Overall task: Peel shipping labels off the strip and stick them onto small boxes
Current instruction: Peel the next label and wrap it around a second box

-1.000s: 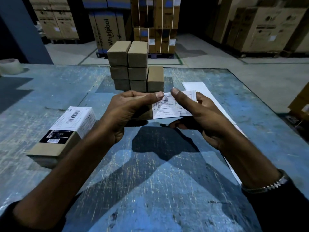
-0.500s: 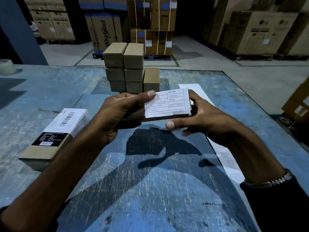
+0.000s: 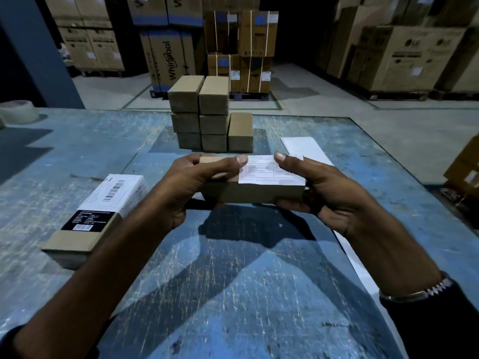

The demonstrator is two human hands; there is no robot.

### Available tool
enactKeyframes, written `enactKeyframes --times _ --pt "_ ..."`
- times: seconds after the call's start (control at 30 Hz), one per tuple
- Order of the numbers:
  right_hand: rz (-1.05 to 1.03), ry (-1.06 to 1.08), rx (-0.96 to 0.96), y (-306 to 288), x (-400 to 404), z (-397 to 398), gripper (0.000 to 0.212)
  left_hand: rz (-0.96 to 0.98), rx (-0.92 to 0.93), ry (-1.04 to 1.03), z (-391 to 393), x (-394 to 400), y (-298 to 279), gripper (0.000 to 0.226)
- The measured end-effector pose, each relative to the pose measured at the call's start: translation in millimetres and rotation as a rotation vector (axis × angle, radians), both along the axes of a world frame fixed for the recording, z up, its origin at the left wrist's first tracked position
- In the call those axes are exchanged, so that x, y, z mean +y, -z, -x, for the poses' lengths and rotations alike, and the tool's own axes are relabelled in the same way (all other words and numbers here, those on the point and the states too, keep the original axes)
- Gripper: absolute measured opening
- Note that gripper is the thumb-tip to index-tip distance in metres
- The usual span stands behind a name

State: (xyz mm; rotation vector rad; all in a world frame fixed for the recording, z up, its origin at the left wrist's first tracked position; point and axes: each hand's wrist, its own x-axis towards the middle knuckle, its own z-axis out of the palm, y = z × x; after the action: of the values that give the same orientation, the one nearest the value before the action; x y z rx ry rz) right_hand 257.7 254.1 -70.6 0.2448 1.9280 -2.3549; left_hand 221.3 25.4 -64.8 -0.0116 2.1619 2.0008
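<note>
head: 2 hands (image 3: 181,187) (image 3: 329,193) hold 1 box (image 3: 248,191), 1 label (image 3: 269,172).

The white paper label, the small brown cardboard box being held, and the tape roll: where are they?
white paper label (image 3: 269,172), head view, middle of its printed face.
small brown cardboard box (image 3: 248,193), head view, front side.
pale tape roll (image 3: 18,114), head view, outer side.

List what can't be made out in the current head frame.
- White shipping label on the held brown cardboard box: print too small and blurred.
- White label strip: its middle is hidden behind the right hand.
- Left hand: fingers hidden behind the box.
- Beige tape roll: cut off by the left edge.
</note>
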Motion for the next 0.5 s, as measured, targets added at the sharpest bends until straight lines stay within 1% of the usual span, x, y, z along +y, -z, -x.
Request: enactKeyframes --times 0.07,0.13,0.27,0.37,0.4,0.5 --pt "0.051 0.042 -0.034 1 2 1 0.026 0.081 0.06 0.002 -1 3 0 0.071" --pt "0.096 0.071 -0.064 1 3 1 0.027 0.137 0.135 0.014 -3 8 3 0.075" --pt "0.105 0.061 -0.096 0 5 1 0.04 0.1 0.195 0.018 -5 12 8 0.075" --pt "0.111 0.022 -0.104 -1 10 1 0.054 0.104 0.274 0.018 -2 10 9 0.077" --pt "0.099 0.0 -0.094 -1 12 1 0.055 0.104 0.291 0.024 -1 10 9 0.076" --pt "0.039 -0.081 -0.043 -2 16 1 0.046 0.088 0.288 0.037 1 7 7 0.07"
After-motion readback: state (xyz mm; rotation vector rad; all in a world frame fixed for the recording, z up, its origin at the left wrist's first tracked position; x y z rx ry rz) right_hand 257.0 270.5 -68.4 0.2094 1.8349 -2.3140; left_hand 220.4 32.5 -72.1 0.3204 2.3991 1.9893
